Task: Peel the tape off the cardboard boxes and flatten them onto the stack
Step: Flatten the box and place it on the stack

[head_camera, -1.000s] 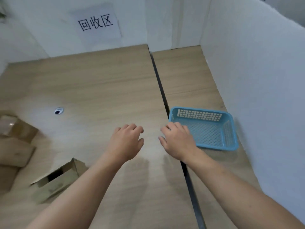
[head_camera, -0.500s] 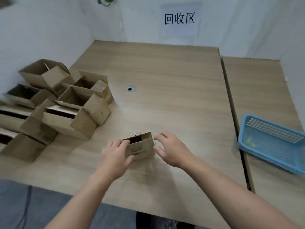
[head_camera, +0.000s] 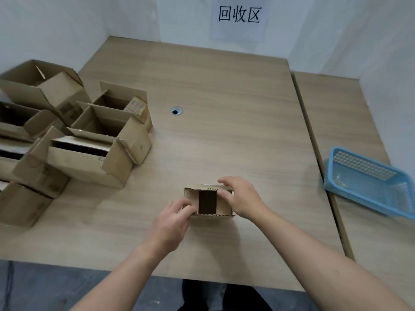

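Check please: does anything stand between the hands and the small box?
No. The left hand pinches the left flap of the box, and the right hand grips its right end. Nothing visible lies between them.

brown box (head_camera: 222, 205), blue basket (head_camera: 368, 187)

Small box (head_camera: 207, 202) sits on table (head_camera: 224, 142), centre, near front edge. Left hand (head_camera: 171, 223) grips its front-left flap; right hand (head_camera: 243, 198) holds its right side & top. Open boxes (head_camera: 89, 142) cluster on table's left, well apart from small box. Cable hole (head_camera: 176, 111) lies behind small box, mid-table. 2nd table (head_camera: 363, 239) adjoins on right w/ basket (head_camera: 363, 163) on it. Sign (head_camera: 239, 14) hangs on wall (head_camera: 184, 16) behind table.
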